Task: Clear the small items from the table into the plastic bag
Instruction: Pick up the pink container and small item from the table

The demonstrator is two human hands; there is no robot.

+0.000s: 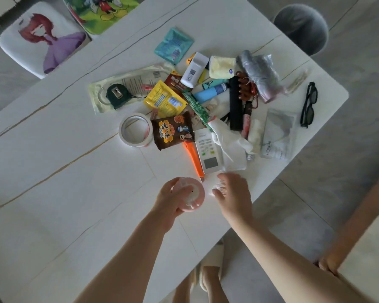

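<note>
Left hand (170, 199) clamped round pink round item (192, 196), near table's (64, 171) near edge. Right hand (233, 193) fingers spread, resting on clear plastic bag (214, 185) just beside it, grip unclear. Clutter heaped mid-table: tape roll (135, 130), remote (208, 154), orange cutter (194, 159). Glasses (308, 104) by right edge.

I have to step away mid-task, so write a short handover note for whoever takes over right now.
Left hand: closed around a round pink item, just above the table.
Right hand: resting on a clear plastic bag near the table's front edge; grip unclear.
Done: nothing visibly bagged yet.
Left: the whole pile, including the tape roll, orange cutter, remote, snack packet, tape measure and dark glasses.
</note>
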